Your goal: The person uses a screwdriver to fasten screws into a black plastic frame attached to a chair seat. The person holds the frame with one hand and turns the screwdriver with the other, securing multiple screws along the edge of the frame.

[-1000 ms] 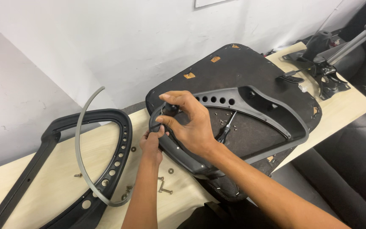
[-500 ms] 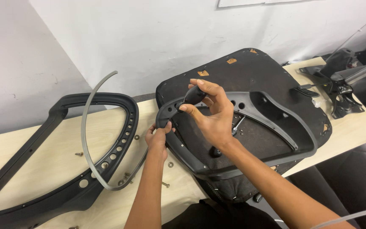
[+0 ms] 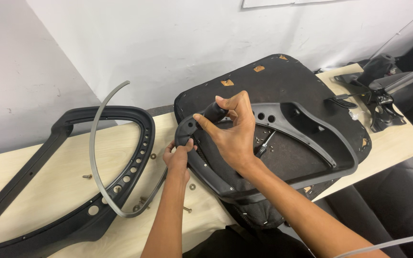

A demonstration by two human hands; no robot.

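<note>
The right hand (image 3: 233,134) was closed in a pinch, thumb and fingers together, on the raised dark end of the armrest bracket (image 3: 283,143), at its upper left corner. The left hand (image 3: 178,157) was clamped on the same bracket's left edge, just below that corner. The bracket was one piece of dark grey plastic, a curved loop with a row of round holes near the top, lying on the upturned underside of the seat base (image 3: 283,91). One seat base was present: black, roughly rectangular with rounded corners, fabric stapled round its rim, several small tan patches showing, resting on the right part of the pale wooden surface (image 3: 39,191) and overhanging its near edge. A screwdriver (image 3: 264,145) lay on the seat base inside the bracket's loop, with a few small screws beside it. To the left lay one black backrest frame (image 3: 120,191), pierced with holes, and one thin grey curved strip (image 3: 96,157) across it. Loose screws and washers (image 3: 188,209), about six, were scattered on the surface near the left hand. One chair mechanism (image 3: 378,95) stood at the far right.
</note>
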